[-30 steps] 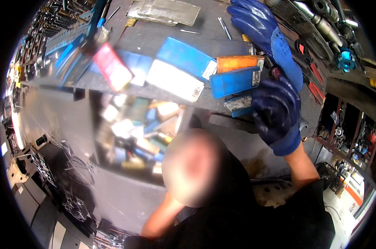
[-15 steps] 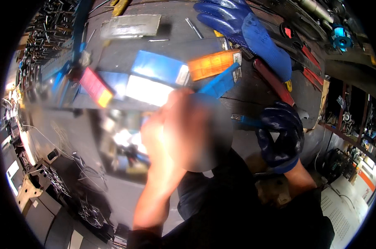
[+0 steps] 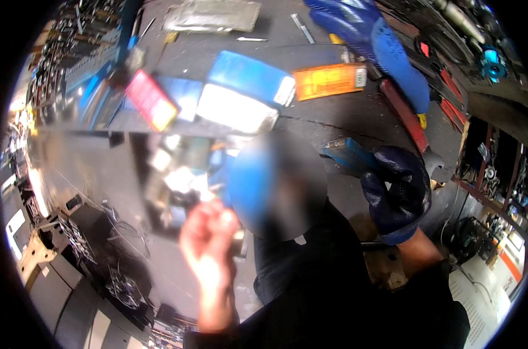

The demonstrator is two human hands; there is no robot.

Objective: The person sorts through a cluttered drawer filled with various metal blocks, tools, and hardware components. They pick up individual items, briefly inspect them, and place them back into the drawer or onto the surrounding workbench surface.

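Nearest: my left hand [image 3: 208,241], bare, is raised in a loose fist over the dark workbench [image 3: 345,122]; a small grey metal piece [image 3: 238,243] shows at its right edge, but motion blur keeps me from telling whether my fingers truly clamp it.

Beside it, to the right: my right hand [image 3: 398,195], in a dark blue glove, is curled closed around a blue-handled tool [image 3: 348,156], whose handle juts up and to the left out of the fist, with a short metal end at its tip. The tool sits in the air just above the bench, near the bench's right edge.

Middle ground: on the bench lie a long red bar [image 3: 405,116], an orange flat packet [image 3: 329,81], a blue-and-white box [image 3: 243,99] and a red card-like packet [image 3: 151,100], the last two blurred.

Farther: a spare pair of blue gloves [image 3: 374,41] rests near the bench's back, and a clear plastic bag [image 3: 211,15] lies at the far edge.

Surroundings: shelving with small parts [image 3: 497,174] stands at the right; a rack of hanging tools [image 3: 72,41] fills the upper left; wire coils [image 3: 115,279] sit low on the left.
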